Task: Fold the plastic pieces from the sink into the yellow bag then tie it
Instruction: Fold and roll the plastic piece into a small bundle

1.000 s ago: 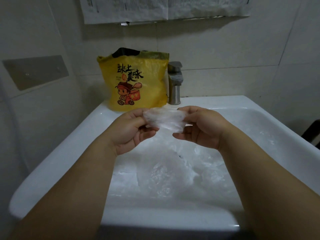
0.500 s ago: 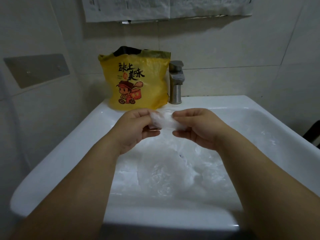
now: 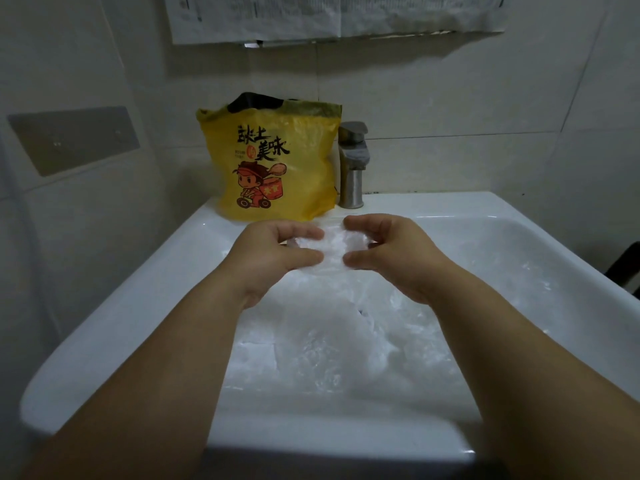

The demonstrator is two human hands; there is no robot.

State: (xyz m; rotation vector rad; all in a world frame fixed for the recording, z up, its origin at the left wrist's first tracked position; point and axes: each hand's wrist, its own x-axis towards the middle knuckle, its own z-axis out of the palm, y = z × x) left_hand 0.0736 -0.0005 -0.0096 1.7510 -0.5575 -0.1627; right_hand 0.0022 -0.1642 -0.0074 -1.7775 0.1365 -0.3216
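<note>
One plastic piece point(image 3: 334, 245) is mid-fold over the sink point(image 3: 104, 334), pinched between left hand point(image 3: 277, 252) and right hand point(image 3: 393, 252), fingers point(image 3: 301, 233) curled round it. More clear plastic point(image 3: 329, 348) lies in the basin. Yellow bag point(image 3: 273, 161) stands untied on the back rim beside the tap point(image 3: 351, 168). Early, I'd say: most folding, bagging and tying are left.

- Single wide-angle view, worn on the head, stood above the near rim of the sink point(image 3: 104, 323).
- It faced forward and down toward the back wall point(image 3: 450, 116).
- Range was close: forearms entered at the bottom edge; left hand point(image 3: 273, 254) and right hand point(image 3: 398, 258) sat mid-frame.
</note>
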